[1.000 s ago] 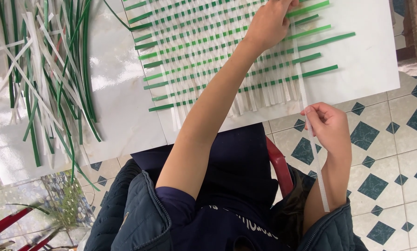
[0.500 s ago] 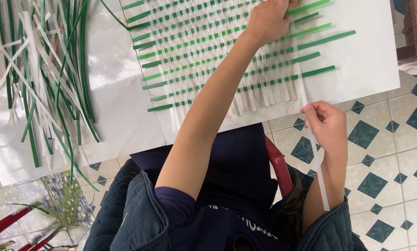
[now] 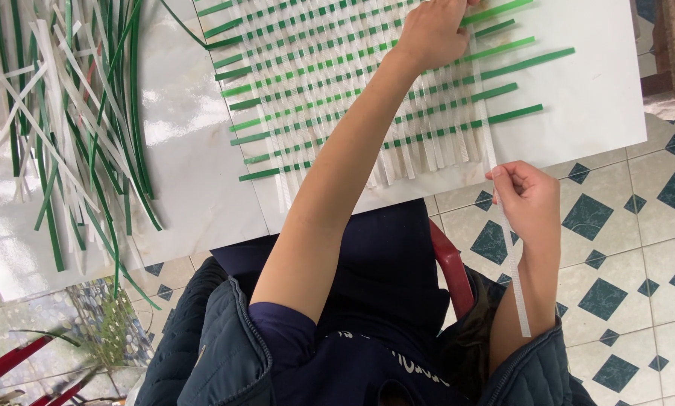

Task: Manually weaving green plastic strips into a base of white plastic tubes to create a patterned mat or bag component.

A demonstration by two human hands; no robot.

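Head view, the only one supplied: the right hand (image 3: 529, 199) is pinched shut on a white strip (image 3: 512, 256), thumb and forefinger closed on it just off the near edge of the white table (image 3: 600, 113). The strip's long axis runs near-to-far: from the pinch it carries up and slightly left onto the table, entering the right margin of the woven mat (image 3: 367, 90) of green and white strips, while its free tail hangs down past the wrist toward the quilted sleeve. The mat therefore lies ahead of and to the left of this grip, with the strip roughly square to the green strips, whose ends project to the right. The left hand (image 3: 435, 30) reaches across the mat and rests on its far right portion, fingers curled down onto the weave close to where the white strip runs in; whether it pinches a strand or only presses cannot be told. The left hand is the nearer to the weave, the right the nearer to the strip's free end. Loose green and white strips (image 3: 74, 128) lie piled at the table's left, well apart from both hands. Patterned floor tiles (image 3: 638, 225) show below
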